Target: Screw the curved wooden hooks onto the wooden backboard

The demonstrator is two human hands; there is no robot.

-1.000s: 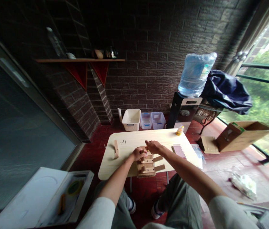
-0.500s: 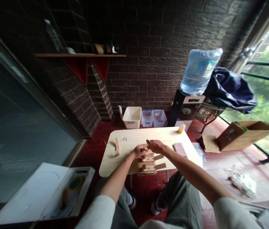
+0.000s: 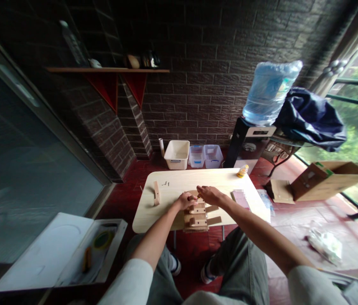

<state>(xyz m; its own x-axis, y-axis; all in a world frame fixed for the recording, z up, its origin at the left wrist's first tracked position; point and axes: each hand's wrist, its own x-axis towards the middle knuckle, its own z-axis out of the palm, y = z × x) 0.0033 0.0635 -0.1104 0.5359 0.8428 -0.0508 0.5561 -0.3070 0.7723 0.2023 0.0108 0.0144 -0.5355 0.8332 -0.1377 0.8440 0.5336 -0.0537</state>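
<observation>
A small wooden assembly [image 3: 196, 218] with pegs sticking out to the right lies at the near edge of a light wooden table [image 3: 181, 184]. My left hand [image 3: 185, 201] is closed on the assembly's upper left corner. My right hand [image 3: 209, 195] rests on its top end, fingers curled and pinched on something I cannot make out. A separate wooden piece [image 3: 156, 193] lies on the table to the left, with a few small dark screws [image 3: 165, 184] beside it. A flat pinkish sheet [image 3: 240, 198] lies to the right of my hands.
A small yellow bottle [image 3: 242, 171] stands at the table's far right corner. White and clear bins [image 3: 176, 154] sit on the floor behind it, by a water dispenser [image 3: 266, 99]. An open white case [image 3: 67, 254] lies at my left, an open cardboard box [image 3: 328, 178] at right.
The view has drifted slightly. Both hands stay on the top end of the wooden assembly, with only small shifts of the fingers.
</observation>
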